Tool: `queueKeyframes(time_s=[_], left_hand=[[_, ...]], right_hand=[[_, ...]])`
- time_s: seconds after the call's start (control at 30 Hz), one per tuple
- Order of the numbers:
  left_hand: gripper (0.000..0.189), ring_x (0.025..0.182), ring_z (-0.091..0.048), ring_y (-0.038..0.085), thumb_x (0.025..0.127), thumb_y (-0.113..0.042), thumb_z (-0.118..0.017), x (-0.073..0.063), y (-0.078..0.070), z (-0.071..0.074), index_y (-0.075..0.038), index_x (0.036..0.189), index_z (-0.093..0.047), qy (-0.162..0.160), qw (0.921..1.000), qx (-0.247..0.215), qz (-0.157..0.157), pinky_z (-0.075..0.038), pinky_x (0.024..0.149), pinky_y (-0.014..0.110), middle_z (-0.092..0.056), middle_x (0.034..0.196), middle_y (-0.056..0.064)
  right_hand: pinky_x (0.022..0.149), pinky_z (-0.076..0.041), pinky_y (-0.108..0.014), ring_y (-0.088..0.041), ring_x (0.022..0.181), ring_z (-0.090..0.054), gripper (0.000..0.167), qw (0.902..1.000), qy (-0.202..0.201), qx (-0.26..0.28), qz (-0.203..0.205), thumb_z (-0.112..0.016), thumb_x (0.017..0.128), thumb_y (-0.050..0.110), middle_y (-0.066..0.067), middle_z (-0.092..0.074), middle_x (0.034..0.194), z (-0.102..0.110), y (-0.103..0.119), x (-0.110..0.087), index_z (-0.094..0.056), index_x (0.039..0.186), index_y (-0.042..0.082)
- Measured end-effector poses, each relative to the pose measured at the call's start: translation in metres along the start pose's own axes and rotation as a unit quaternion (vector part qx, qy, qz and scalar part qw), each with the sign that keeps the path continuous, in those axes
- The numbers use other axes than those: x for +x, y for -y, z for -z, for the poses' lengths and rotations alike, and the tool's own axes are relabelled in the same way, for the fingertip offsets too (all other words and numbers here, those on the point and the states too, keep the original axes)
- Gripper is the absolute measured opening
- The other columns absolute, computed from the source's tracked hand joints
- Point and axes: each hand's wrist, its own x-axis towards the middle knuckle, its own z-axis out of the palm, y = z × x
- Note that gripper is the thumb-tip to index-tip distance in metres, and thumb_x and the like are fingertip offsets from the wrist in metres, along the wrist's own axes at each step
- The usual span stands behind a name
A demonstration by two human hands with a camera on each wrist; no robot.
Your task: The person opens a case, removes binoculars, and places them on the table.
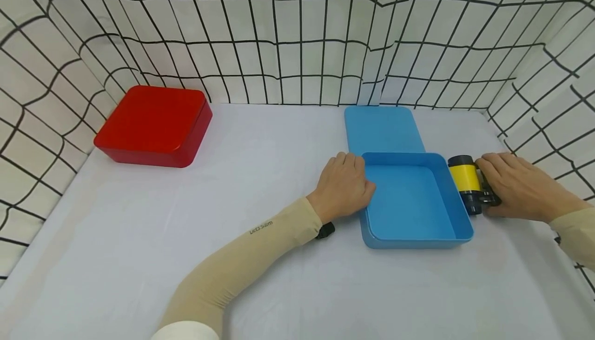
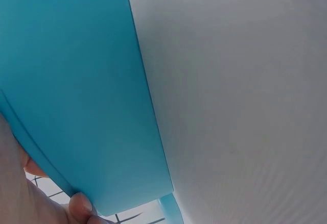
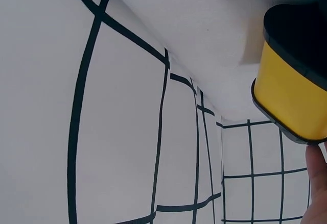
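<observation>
My left hand [image 1: 343, 185] grips the left rim of a blue box [image 1: 416, 200] that stands uncovered on the white surface, its inside showing bare. The left wrist view shows the box's outer wall [image 2: 97, 101] with a thumb [image 2: 80, 206] at the rim. Beside the box's right wall, my right hand [image 1: 522, 185] holds a pair of yellow and black binoculars [image 1: 465, 179]; the palm hides their right part. In the right wrist view a yellow barrel [image 3: 291, 91] shows, with a finger [image 3: 316, 168] touching its edge.
Behind the box lies a flat blue lid [image 1: 386, 130], partly covered by the box's back edge. A red closed box [image 1: 155, 123] sits at the far left. White walls with black grid lines [image 1: 297, 45] enclose the back and both sides.
</observation>
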Motion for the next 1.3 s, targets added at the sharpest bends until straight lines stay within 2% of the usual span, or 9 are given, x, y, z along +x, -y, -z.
queueKeyframes(time_s=[0.13,0.43,0.53,0.73,0.97,1.1,1.3], left_hand=[[0.024,0.062,-0.018,0.013,0.092,-0.021,-0.054,0.000,0.000,0.001,-0.014,0.071,-0.046,-0.006,1.0000,0.002,-0.003,-0.010,0.055,0.022,-0.017,0.068,-0.004],[0.023,0.063,-0.016,0.012,0.092,-0.021,-0.052,0.000,-0.001,0.001,-0.015,0.072,-0.045,0.001,1.0000,0.000,-0.003,-0.010,0.055,0.022,-0.021,0.069,-0.004],[0.023,0.063,-0.016,0.012,0.093,-0.022,-0.051,0.000,-0.002,0.001,-0.015,0.072,-0.046,0.012,0.9999,-0.001,-0.003,-0.010,0.055,0.023,-0.026,0.068,-0.004],[0.024,0.063,-0.025,0.014,0.096,-0.024,-0.049,0.000,-0.003,0.000,-0.015,0.074,-0.045,0.040,0.9992,-0.008,0.002,-0.010,0.057,0.023,-0.031,0.069,-0.003],[0.027,0.062,-0.018,0.013,0.094,-0.024,-0.052,0.000,-0.003,0.001,-0.016,0.070,-0.041,0.018,0.9998,0.005,-0.002,-0.010,0.056,0.023,-0.017,0.068,-0.004],[0.027,0.063,-0.016,0.012,0.094,-0.024,-0.052,0.000,-0.002,0.003,-0.016,0.070,-0.042,0.013,0.9998,0.014,-0.006,-0.011,0.055,0.023,-0.021,0.068,-0.004],[0.028,0.062,-0.014,0.011,0.093,-0.024,-0.054,0.000,0.002,0.003,-0.016,0.068,-0.043,-0.002,0.9999,0.014,-0.009,-0.011,0.054,0.022,-0.023,0.066,-0.004]], right_hand=[[0.103,-0.050,-0.061,-0.044,0.114,-0.056,0.107,1.0000,-0.003,0.001,0.003,-0.099,0.053,0.041,-0.028,-0.057,0.128,0.001,0.000,-0.001,-0.048,0.134,-0.008],[0.104,-0.050,-0.062,-0.045,0.115,-0.057,0.106,0.9999,-0.006,0.009,0.005,-0.099,0.053,0.036,-0.028,-0.058,0.128,0.004,-0.001,-0.001,-0.048,0.134,-0.008],[0.104,-0.049,-0.061,-0.045,0.115,-0.057,0.105,0.9999,-0.007,0.012,0.007,-0.099,0.053,0.033,-0.027,-0.058,0.128,0.004,-0.001,-0.001,-0.047,0.134,-0.007],[0.106,-0.049,-0.062,-0.044,0.116,-0.056,0.102,0.9998,0.000,0.019,0.003,-0.098,0.054,0.029,-0.026,-0.057,0.129,0.005,0.000,-0.002,-0.047,0.135,-0.006],[0.105,-0.048,-0.062,-0.044,0.118,-0.055,0.105,0.9998,-0.002,0.019,-0.007,-0.097,0.055,0.036,-0.026,-0.057,0.132,0.009,0.003,-0.001,-0.048,0.138,-0.006],[0.107,-0.047,-0.064,-0.045,0.124,-0.051,0.111,0.9996,0.005,0.026,-0.014,-0.097,0.055,0.039,-0.027,-0.054,0.137,0.014,0.005,0.002,-0.046,0.142,-0.006],[0.110,-0.043,-0.068,-0.048,0.129,-0.048,0.116,0.9974,0.046,0.043,-0.034,-0.096,0.058,0.040,-0.028,-0.049,0.144,0.021,0.008,0.007,-0.039,0.149,-0.005]])
